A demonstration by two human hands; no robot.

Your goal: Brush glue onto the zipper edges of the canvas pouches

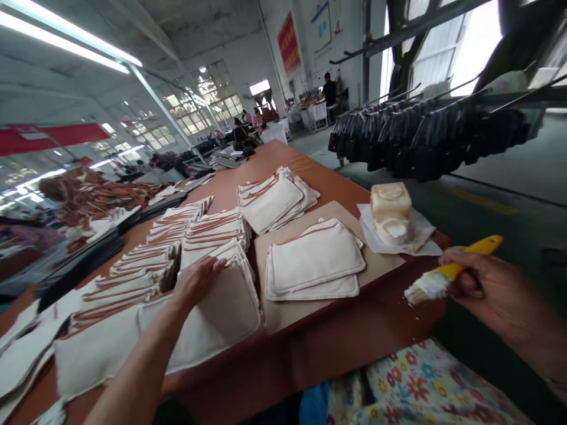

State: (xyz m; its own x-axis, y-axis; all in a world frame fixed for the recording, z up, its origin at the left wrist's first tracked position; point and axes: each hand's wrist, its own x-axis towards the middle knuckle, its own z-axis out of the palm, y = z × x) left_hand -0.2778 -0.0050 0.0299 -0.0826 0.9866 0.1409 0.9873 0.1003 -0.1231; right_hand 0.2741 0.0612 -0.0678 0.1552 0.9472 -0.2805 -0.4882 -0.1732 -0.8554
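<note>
My right hand (482,286) is closed round the yellow handle of a paintbrush (429,286), off the table's right edge. White paste coats its bristles, which point left. My left hand (199,280) has its fingers closed at the top edge of a cream fabric pouch (221,319), the front one of a leaning row; its fingertips are partly hidden. Right of it, a few more cream pouches (316,257) with brown-edged tops lie overlapped on a cardboard sheet (287,316). A crusted plastic tub (390,206) with white paste stands on white paper (420,239) at the right.
Rows of cream pouches (146,271) cover the left of the brown table (305,162); another stack (274,203) lies behind the cardboard. Dark pieces hang on a rack (398,133) beyond the right edge. Brown material (101,192) is heaped at far left. People work in the background.
</note>
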